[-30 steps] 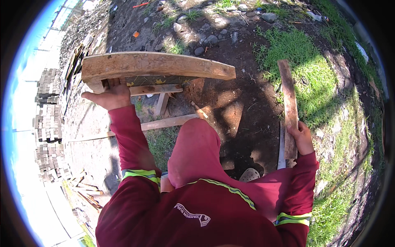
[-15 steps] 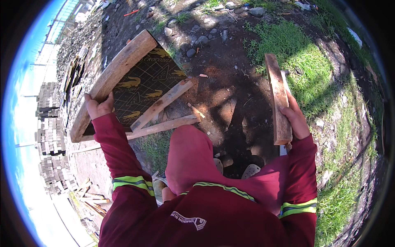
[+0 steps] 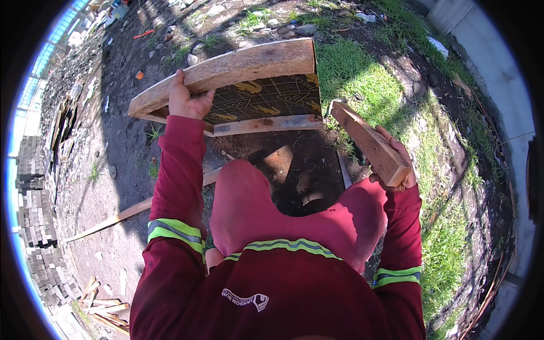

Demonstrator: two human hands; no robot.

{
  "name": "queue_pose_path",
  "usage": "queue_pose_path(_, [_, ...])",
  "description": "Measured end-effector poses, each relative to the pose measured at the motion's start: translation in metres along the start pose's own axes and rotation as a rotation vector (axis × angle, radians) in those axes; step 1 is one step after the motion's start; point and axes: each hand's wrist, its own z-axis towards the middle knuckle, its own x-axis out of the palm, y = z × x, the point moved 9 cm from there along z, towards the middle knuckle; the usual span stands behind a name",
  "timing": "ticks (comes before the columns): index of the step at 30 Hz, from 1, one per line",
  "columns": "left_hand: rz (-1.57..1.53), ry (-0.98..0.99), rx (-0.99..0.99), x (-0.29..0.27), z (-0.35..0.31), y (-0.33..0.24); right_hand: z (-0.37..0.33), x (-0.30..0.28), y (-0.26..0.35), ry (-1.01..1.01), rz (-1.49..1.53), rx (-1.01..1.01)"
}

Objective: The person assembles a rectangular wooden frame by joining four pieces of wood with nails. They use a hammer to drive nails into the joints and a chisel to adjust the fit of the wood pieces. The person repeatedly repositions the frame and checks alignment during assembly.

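Note:
My left hand (image 3: pixel 190 101) grips the edge of a panel form, a black plywood sheet (image 3: pixel 266 101) with yellow printing, framed by timber battens. Its fingers wrap over the thick outer batten (image 3: pixel 249 63), and the form is tilted up off the ground. To its right, my right hand (image 3: pixel 398 160) is closed around a short wooden block (image 3: pixel 369 144), held at a slant. Past the block's far end shows a small metal piece (image 3: pixel 335 104) that looks like a hammer head; its handle is hidden.
A long thin batten (image 3: pixel 133 212) lies on the dirt to my left. Scrap wood (image 3: pixel 105 306) is heaped at the lower left, with stacked grey blocks (image 3: pixel 37 218) beyond. Grass (image 3: pixel 362 79) grows to the right, along a concrete wall (image 3: pixel 481 54).
The panel form has swung rightward and levelled out, its lower batten leaving the long batten on the ground. The wooden block has turned from upright to slanting, its near end now toward the right.

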Motion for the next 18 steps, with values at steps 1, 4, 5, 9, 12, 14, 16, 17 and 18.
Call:
queue_pose_path(1, [0.046,0.003,-0.040,0.001,-0.001,0.020,-0.005,-0.005,-0.004,-0.003,-0.044,-0.027])
queue_pose_path(4, [0.140,0.047,-0.066,0.000,0.011,0.053,-0.021,0.014,0.009,0.129,-0.746,-0.493])
queue_pose_path(5, [0.155,0.093,-0.065,0.001,0.018,0.059,-0.022,0.014,0.007,0.115,-0.782,-0.524])
queue_pose_path(9, [0.341,0.211,-0.054,0.003,0.030,0.057,-0.005,-0.023,-0.059,-0.224,-0.255,0.274])
queue_pose_path(12, [0.628,0.065,-0.218,-0.021,-0.012,0.047,0.013,0.000,-0.070,-0.070,-0.313,0.347])
queue_pose_path(14, [1.356,0.256,-0.031,-0.019,-0.065,0.020,0.028,0.002,-0.075,-0.091,-0.411,0.384])
queue_pose_path(16, [1.753,0.568,1.305,0.042,-0.177,0.003,0.049,0.012,-0.081,-0.018,-0.533,0.410])
queue_pose_path(17, [1.674,0.655,1.463,0.058,-0.198,0.009,0.055,-0.001,-0.085,-0.153,-0.634,0.528])
queue_pose_path(18, [1.630,0.677,1.602,0.078,-0.203,0.016,0.068,0.004,-0.083,-0.140,-0.667,0.479])
